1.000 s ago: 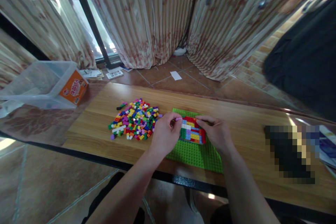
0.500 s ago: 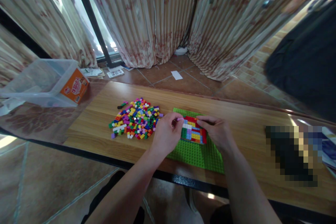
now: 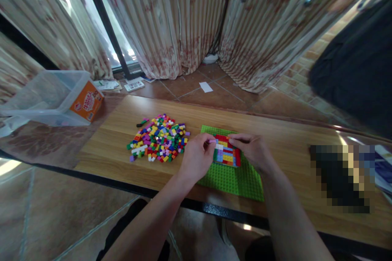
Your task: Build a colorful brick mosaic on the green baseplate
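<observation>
My left hand (image 3: 197, 155) is closed in a pinch on a small pink toy brick (image 3: 212, 141), held at the left side of a brick build (image 3: 227, 151). The build is a low rectangular block of red, yellow, blue, white and orange bricks on a green baseplate (image 3: 234, 183). At its far right corner, the thumb and fingers of my right hand (image 3: 252, 149) grip the build beside an orange brick. My left fingers partly cover the build's left edge.
A heap of loose coloured bricks (image 3: 161, 138) lies left of the baseplate on the wooden table (image 3: 107, 142). Beyond the table's left end stands a clear plastic bin (image 3: 61, 108) with an orange label. A pixelated dark object (image 3: 339, 179) lies at the right.
My left hand with the pink brick has shifted slightly right and nearer to me. My right hand stays at the build's far right corner.
</observation>
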Motion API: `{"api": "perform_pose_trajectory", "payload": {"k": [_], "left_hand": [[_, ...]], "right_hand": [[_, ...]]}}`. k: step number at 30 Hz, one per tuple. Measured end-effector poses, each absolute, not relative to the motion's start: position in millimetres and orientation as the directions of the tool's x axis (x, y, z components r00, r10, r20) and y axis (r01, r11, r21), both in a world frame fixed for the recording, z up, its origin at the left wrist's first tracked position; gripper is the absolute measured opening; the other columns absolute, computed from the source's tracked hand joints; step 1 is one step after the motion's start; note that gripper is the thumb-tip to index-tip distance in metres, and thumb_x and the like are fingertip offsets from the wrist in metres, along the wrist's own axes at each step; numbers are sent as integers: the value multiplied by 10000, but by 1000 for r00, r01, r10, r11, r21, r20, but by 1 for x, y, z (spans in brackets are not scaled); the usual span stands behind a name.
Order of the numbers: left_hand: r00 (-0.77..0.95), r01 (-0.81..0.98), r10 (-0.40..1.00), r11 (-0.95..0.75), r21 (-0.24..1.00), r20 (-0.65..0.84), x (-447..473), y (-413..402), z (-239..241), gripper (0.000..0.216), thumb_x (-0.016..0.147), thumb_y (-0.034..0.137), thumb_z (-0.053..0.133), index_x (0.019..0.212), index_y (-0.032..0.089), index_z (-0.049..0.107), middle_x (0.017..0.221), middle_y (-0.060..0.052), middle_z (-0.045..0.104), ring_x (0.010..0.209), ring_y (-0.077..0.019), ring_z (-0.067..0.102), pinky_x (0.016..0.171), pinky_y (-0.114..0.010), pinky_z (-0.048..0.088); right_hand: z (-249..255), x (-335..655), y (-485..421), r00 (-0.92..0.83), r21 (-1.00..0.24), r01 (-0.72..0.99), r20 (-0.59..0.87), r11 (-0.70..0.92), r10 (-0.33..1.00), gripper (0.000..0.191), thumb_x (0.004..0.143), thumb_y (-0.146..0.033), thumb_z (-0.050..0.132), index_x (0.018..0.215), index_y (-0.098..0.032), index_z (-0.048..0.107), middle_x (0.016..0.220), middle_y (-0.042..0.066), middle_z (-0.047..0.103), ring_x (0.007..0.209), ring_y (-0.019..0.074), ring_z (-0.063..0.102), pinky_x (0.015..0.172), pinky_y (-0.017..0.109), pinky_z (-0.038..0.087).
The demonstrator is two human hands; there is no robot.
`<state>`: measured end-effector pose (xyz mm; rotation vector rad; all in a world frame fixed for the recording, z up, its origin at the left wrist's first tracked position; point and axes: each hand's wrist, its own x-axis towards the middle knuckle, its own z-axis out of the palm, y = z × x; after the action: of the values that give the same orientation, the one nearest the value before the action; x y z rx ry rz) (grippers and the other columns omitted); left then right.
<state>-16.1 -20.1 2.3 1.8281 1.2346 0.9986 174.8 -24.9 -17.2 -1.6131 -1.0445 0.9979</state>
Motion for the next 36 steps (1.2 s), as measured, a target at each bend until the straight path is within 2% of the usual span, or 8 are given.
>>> {"api": "perform_pose_trajectory", "payload": {"k": [8, 15, 20, 24, 27, 30, 36], "left_hand": [[251, 393, 935, -335, 856, 250, -16, -18, -2, 149, 877, 142, 565, 890, 170, 711, 901, -51, 733, 841, -171, 668, 768, -289, 519], [243, 397, 928, -361, 844, 283, -17, -17, -4, 162, 882, 172, 580, 951, 188, 726, 895, -52, 734, 822, -173, 673, 761, -297, 532], [239, 390, 933, -346, 854, 269, -16, -18, -1, 173, 891, 174, 566, 978, 172, 715, 935, -68, 741, 863, -187, 684, 789, -313, 544], [221, 343, 935, -339, 876, 276, -15, -18, 2, 159, 890, 175, 573, 986, 186, 699, 972, -56, 750, 869, -183, 694, 795, -306, 552], [211, 303, 938, -331, 894, 276, -14, -20, 4, 142, 888, 168, 579, 981, 187, 684, 941, -43, 751, 839, -173, 699, 781, -292, 554], [211, 270, 938, -326, 906, 275, -13, -21, 6, 116, 880, 158, 589, 956, 188, 672, 905, -32, 745, 822, -164, 698, 768, -275, 555], [237, 226, 922, -358, 906, 305, -12, -23, 8, 107, 876, 148, 589, 940, 185, 666, 892, -26, 738, 815, -150, 691, 761, -256, 547]], "right_hand": [[-17, 179, -23, 243, -963, 198, -134, -185, 961, 249, 605, -393, 807, 784, -221, 792, 829, 51, 779, 732, 211, 699, 736, 362, 573], [-20, 179, -27, 217, -970, 211, -75, -122, 973, 304, 650, -388, 784, 904, -221, 789, 921, 47, 781, 815, 212, 713, 805, 367, 571], [-16, 185, -28, 305, -981, 187, 8, -52, 952, 345, 655, -397, 780, 943, -205, 772, 939, 57, 776, 879, 220, 713, 857, 390, 558], [-4, 181, -32, 376, -958, 288, 120, 7, 919, 280, 744, -410, 727, 930, -205, 771, 955, 67, 774, 911, 231, 709, 866, 404, 547], [8, 167, -39, 268, -917, 389, 199, 83, 943, 214, 797, -387, 690, 926, -240, 776, 977, 53, 772, 924, 222, 703, 886, 398, 535], [16, 150, -45, 164, -896, 426, 210, 122, 964, 195, 824, -391, 668, 929, -266, 775, 982, 39, 767, 915, 215, 698, 861, 383, 537], [14, 139, -47, 89, -848, 489, 281, 204, 955, 183, 870, -344, 626, 960, -274, 769, 986, 31, 757, 917, 193, 685, 852, 351, 521]]}}
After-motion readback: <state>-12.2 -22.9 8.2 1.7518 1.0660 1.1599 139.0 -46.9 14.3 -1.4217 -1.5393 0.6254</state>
